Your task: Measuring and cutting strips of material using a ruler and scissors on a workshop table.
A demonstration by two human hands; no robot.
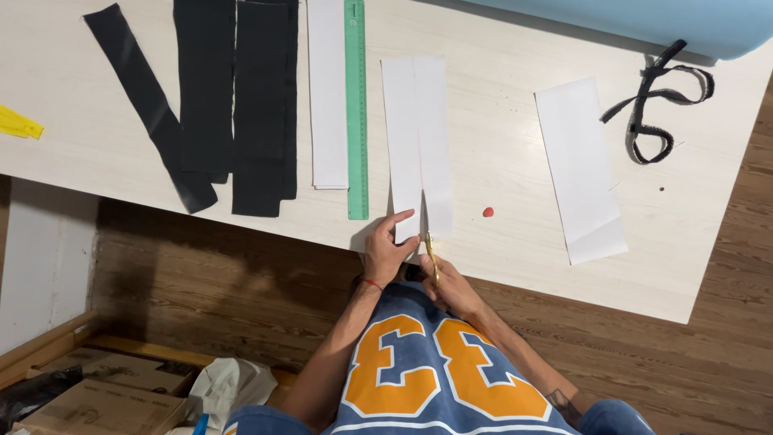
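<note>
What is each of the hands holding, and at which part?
The left hand pinches the white paper at its near edge. The right hand holds scissors by the handles.

Brown cardboard boxes (105, 399) sit on the floor, well below and left of the left hand (386, 251). A crumpled whitish bag (233, 385) lies just beside them.
</note>
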